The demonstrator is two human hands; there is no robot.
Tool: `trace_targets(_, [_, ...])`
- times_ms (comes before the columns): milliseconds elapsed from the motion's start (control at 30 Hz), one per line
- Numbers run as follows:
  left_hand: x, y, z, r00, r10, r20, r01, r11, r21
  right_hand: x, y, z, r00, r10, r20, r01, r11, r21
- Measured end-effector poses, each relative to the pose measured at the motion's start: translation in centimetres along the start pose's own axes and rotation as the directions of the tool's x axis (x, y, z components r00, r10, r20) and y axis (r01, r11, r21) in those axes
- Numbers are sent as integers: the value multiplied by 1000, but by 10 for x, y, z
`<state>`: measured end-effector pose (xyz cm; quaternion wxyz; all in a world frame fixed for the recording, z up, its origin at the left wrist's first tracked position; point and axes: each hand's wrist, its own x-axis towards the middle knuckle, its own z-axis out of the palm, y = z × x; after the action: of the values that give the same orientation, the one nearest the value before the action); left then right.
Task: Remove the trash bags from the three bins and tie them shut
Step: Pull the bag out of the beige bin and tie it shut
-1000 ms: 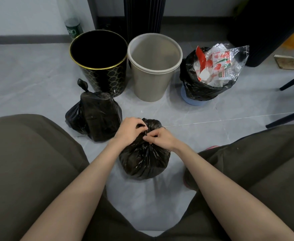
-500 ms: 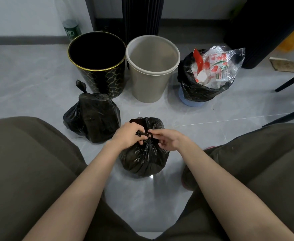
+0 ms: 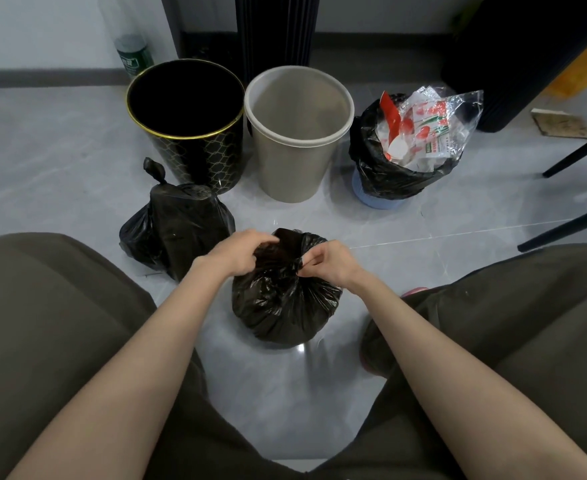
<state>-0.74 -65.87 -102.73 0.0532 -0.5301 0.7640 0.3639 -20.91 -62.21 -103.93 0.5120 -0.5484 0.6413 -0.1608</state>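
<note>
Your left hand (image 3: pixel 236 252) and right hand (image 3: pixel 330 263) both pinch the gathered neck of the black trash bag (image 3: pixel 281 306) on the floor at frame center, tied bag (image 3: pixel 177 233) left of it, unremoved bag (image 3: pixel 371 161) in blue bin (image 3: pixel 375 199) upper right.

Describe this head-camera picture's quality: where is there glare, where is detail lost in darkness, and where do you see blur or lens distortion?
Head view throughout: a glare spot on the floor below the trash bag; the black bin is solid dark inside, no detail; left hand and right hand look slightly soft; forearms and knees stretch towards the edges, wide-angle distortion.
</note>
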Motion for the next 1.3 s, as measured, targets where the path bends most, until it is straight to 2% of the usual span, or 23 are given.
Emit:
trace_targets(133, [16, 10, -1, 990, 133, -43, -124, 979, 163, -4, 0, 1, 992, -122, 36, 126, 982, -144])
trace_targets(400, [28, 27, 13, 958, 259, 124, -287, 849, 444, -11, 1, 1, 971, -239, 14, 229, 913, -337])
trace_targets(467, [32, 25, 15, 953, 279, 118, -300, 815, 496, -11, 1, 1, 959, -281, -20, 252, 888, -386])
trace_targets(533, [36, 22, 15, 956, 278, 95, -287, 817, 500, -13, 3, 3, 930, -354, -98, 287, 867, -407])
trace_targets(667, [38, 20, 12, 962, 239, 132, -273, 826, 493, -19, 16, 16, 807, -548, -222, 384, 772, -507])
trace_targets(767, [33, 13, 13, 966, 216, 140, -256, 860, 442, -19, 25, 26, 737, -608, -295, 406, 747, -526])
trace_targets(867, [26, 5, 18, 976, 192, 107, -214, 943, 257, -14, 29, 31, 695, -613, -376, 396, 763, -511])
trace_targets(967, [20, 2, 30, 981, 191, 43, -194, 976, 95, -9, 31, 32, 668, -607, -431, 386, 778, -496])
trace_targets(1067, [18, 0, 40, 989, 143, -19, -143, 990, 0, -8, 29, 34, 667, -597, -445, 373, 785, -495])
trace_targets(1133, [15, -2, 41, 996, 89, -26, -91, 991, -96, -9, 27, 35, 691, -562, -454, 363, 814, -454])
trace_targets(1233, [11, 2, 39, 1000, -18, -8, 18, 995, -98, -8, 23, 37, 764, -380, -521, 281, 923, -262])
trace_targets(1300, [8, 8, 39, 997, -70, 16, 71, 994, -85, -5, 17, 42, 760, -271, -591, 259, 960, -107])
